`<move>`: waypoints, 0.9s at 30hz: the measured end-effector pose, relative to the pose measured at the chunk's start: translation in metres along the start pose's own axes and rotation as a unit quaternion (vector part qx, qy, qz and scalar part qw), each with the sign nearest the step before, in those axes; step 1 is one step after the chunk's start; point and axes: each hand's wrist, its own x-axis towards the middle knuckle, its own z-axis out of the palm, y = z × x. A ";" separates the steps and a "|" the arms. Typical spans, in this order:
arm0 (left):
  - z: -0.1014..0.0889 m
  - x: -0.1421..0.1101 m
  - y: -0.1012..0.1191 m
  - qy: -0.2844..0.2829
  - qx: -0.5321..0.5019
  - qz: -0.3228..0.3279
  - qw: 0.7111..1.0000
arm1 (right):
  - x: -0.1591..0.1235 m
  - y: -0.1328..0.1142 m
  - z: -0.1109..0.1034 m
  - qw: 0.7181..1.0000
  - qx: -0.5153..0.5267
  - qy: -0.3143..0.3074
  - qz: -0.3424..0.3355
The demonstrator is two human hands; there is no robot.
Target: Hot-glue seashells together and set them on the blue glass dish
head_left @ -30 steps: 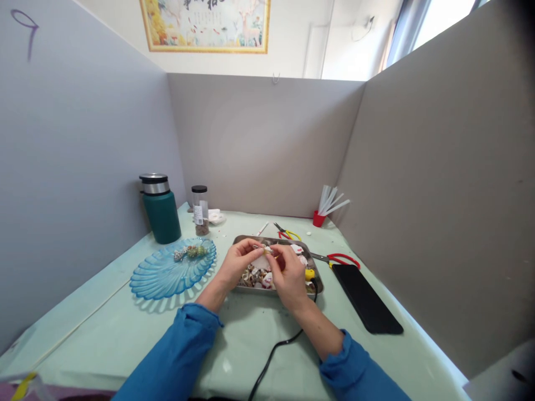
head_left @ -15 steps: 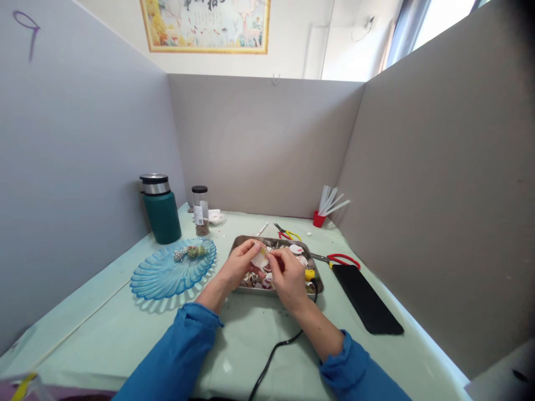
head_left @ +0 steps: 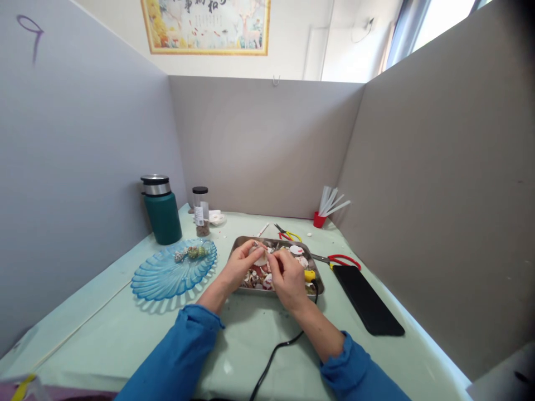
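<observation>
Over a metal tray (head_left: 321,288) of shells, my left hand (head_left: 240,267) pinches a pale seashell (head_left: 261,259) between thumb and fingers. My right hand (head_left: 288,278) is closed at the shell's right edge, fingertips pressed together. Whatever those fingertips hold, if anything, is too small to make out. Loose shells (head_left: 267,281) fill the tray beneath both hands. Beside the right hand a yellow tool (head_left: 310,275) with a black cord (head_left: 273,352) lies in the tray, mostly hidden.
To the left are a blue scalloped plate (head_left: 161,281) with beaded pieces, a green flask (head_left: 162,217) and a clear jar (head_left: 201,211). Red-handled scissors (head_left: 343,260), a black phone-like slab (head_left: 368,301), pliers (head_left: 288,233) and a red cup (head_left: 319,219) of translucent sticks stand rightward. Grey panels enclose the table.
The shell has turned in my left fingers, so its broad white face shows less. My right hand stays almost in place at its edge.
</observation>
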 end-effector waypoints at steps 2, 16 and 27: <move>0.001 0.000 0.001 0.015 0.012 0.008 1.000 | 0.000 0.000 0.000 1.000 -0.002 -0.001 -0.006; 0.003 -0.002 0.000 0.036 0.066 0.035 0.997 | -0.002 0.000 0.001 1.000 -0.005 0.007 -0.009; -0.001 -0.001 -0.005 0.039 0.100 0.033 0.994 | -0.004 -0.001 0.003 1.000 -0.017 0.014 -0.011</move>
